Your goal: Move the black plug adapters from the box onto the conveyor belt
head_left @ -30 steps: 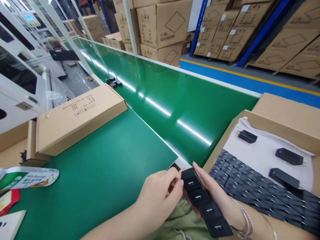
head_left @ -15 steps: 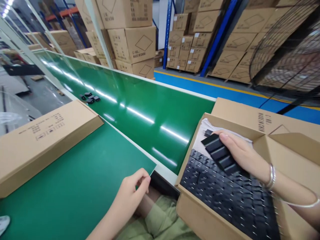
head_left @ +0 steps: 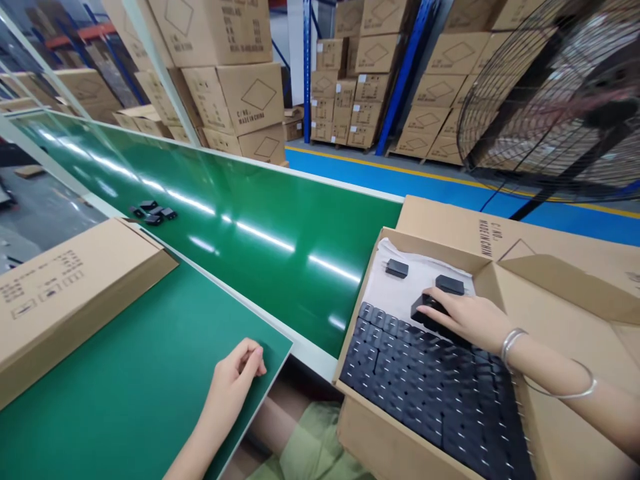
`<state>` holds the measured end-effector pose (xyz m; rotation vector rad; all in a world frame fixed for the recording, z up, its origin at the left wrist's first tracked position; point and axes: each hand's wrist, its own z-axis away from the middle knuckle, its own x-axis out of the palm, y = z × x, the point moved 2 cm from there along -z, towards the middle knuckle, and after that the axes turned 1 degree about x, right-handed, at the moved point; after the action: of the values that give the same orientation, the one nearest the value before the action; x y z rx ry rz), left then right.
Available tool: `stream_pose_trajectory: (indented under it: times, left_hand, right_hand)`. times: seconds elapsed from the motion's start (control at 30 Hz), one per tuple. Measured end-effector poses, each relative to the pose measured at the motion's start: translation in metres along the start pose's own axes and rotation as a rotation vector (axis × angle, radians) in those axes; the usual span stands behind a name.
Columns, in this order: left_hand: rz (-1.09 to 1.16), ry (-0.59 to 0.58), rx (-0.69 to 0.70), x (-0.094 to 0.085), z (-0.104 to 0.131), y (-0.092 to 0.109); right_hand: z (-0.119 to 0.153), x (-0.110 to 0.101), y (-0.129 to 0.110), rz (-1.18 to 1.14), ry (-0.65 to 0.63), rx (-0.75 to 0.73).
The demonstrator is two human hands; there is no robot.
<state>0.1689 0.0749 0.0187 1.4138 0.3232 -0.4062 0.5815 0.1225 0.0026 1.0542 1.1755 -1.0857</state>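
An open cardboard box (head_left: 400,427) at the right holds rows of black plug adapters (head_left: 400,373) with metal prongs. White lining (head_left: 417,277) shows at the box's far end, where one loose adapter (head_left: 397,268) and another black adapter (head_left: 450,285) lie. My right hand (head_left: 457,313) reaches into the box, fingers wrapped over a group of black adapters (head_left: 425,310) beside the rows. Curled and closed, my left hand (head_left: 243,365) rests over the corner of the green table (head_left: 150,353); whether anything is inside its fingers is hidden.
A green conveyor (head_left: 270,200) runs beyond the table, with several black adapters (head_left: 153,212) on it at the left. A closed carton (head_left: 75,293) sits on the table's left. Stacked boxes (head_left: 240,100) and a fan (head_left: 550,100) stand behind.
My right hand has lowered the group of adapters into the box, and a black adapter now lies on the lining beyond it. My left hand is still closed. The view has turned slightly right.
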Motion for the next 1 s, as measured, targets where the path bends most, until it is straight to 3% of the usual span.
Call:
stream_pose_trajectory:
  times: [0.13,0.27,0.47,0.57,0.8,1.0]
  left_hand:
    - [0.002,0.001,-0.009,-0.001,0.000,0.001]
    - [0.005,-0.001,-0.017,-0.001,0.000,0.002]
    - [0.024,-0.011,-0.009,-0.001,-0.001,0.001]
    - [0.037,-0.020,-0.021,-0.002,-0.002,0.000]
    - [0.030,-0.024,-0.058,-0.002,-0.004,0.000]
    - [0.062,-0.030,-0.050,-0.002,-0.005,-0.002]
  right_hand:
    - [0.006,0.008,0.000,-0.035,-0.016,-0.054]
    - [0.008,0.006,-0.007,-0.081,-0.122,-0.137]
    - [0.007,-0.003,-0.010,-0.403,-0.275,-0.055]
    - [0.007,-0.003,-0.009,-0.532,-0.251,0.025]
    - [0.011,-0.005,-0.003,-0.592,-0.237,0.119]
    - [0.004,-0.014,0.030,-0.467,-0.190,0.163]
